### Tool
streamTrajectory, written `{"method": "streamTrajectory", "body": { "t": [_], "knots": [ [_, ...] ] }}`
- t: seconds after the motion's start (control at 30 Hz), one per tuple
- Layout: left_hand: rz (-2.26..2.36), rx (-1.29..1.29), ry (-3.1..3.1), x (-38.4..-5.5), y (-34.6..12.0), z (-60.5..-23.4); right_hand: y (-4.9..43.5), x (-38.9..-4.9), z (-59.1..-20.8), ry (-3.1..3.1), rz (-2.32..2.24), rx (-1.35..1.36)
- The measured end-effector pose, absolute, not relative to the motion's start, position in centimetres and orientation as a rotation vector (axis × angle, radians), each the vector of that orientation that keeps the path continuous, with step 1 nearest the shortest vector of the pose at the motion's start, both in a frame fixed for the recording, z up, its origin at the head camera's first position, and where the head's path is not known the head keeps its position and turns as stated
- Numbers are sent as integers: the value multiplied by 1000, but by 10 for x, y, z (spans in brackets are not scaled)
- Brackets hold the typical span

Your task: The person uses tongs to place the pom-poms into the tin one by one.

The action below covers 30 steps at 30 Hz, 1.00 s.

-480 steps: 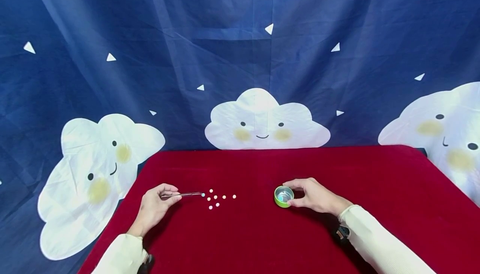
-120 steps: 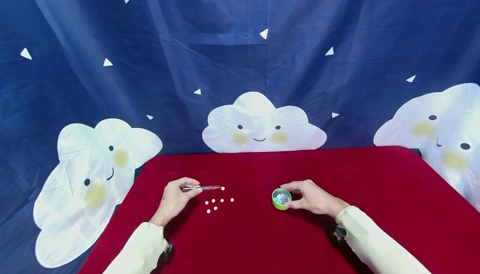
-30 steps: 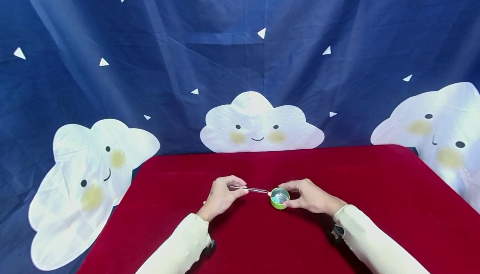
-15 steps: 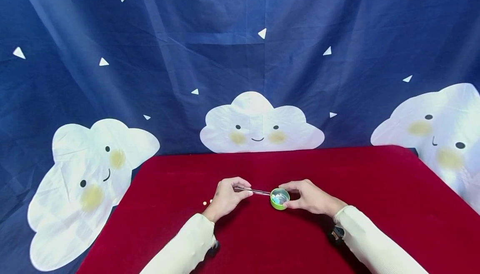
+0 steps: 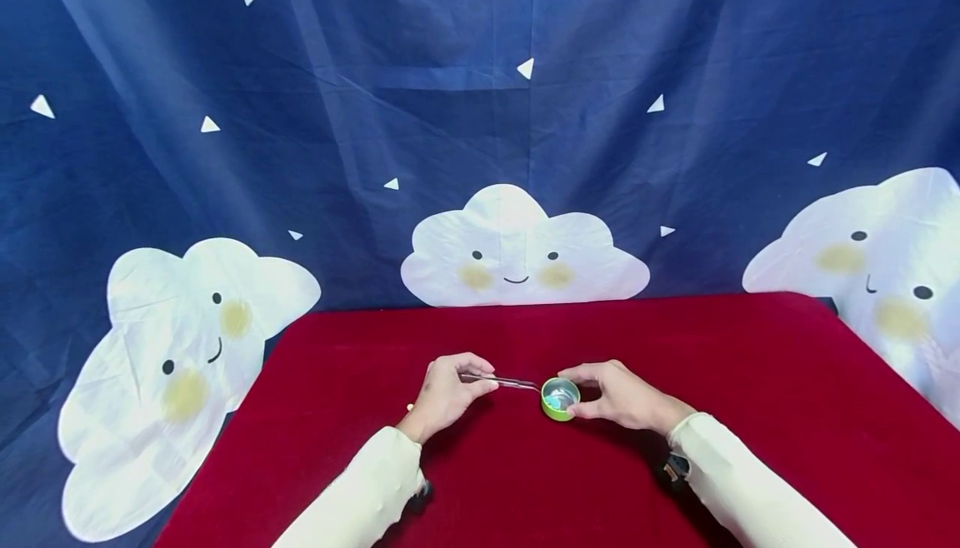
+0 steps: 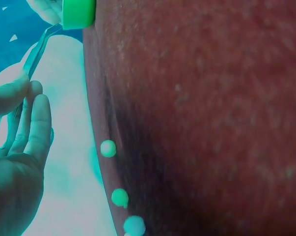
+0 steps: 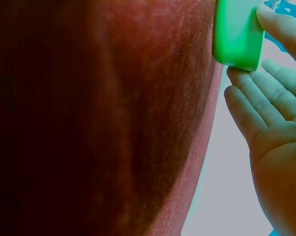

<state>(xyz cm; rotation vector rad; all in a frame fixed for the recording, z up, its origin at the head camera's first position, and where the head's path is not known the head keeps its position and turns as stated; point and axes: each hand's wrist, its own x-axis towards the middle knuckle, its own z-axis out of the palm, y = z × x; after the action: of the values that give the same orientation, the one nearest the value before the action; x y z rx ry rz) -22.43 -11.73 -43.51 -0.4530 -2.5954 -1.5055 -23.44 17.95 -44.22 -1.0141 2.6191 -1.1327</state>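
Note:
In the head view my left hand (image 5: 444, 396) pinches a pair of tweezers (image 5: 510, 382) between thumb and fingers. The bent tips are at the left rim of a small round green tin (image 5: 556, 415), and no bead shows between them. My right hand (image 5: 628, 397) grips the tin from the right, thumb at the near side; it stands upright on the cloth. Light blue beads (image 5: 553, 402) lie on its silvery bottom. A pale bead (image 5: 410, 407) peeks out beside my left wrist; the left wrist view shows several, among them one bead (image 6: 108, 148) on the cloth.
A red cloth (image 5: 495, 481) covers the table. Behind its far edge hangs a dark blue curtain (image 5: 450, 132) with white clouds and small triangles. My left forearm in its cream sleeve (image 5: 360, 490) crosses the near left part of the cloth.
Earlier the tweezers took a pale bead from the group at left and carried it right to the tin. Their tips dipped inside, then drew back slightly left, without the bead. The right hand stayed put.

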Motion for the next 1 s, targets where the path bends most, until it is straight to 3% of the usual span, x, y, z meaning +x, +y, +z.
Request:
{"method": "streamTrajectory", "body": {
  "t": [0.67, 1.0],
  "knots": [
    [-1535, -429, -2515, -222, -142, -429, 180, -237, -445, 2639, -1128, -1048],
    [-1614, -251, -2597, -217, -153, -425, 181, -238, -446, 2639, -1126, -1051]
  ]
}}
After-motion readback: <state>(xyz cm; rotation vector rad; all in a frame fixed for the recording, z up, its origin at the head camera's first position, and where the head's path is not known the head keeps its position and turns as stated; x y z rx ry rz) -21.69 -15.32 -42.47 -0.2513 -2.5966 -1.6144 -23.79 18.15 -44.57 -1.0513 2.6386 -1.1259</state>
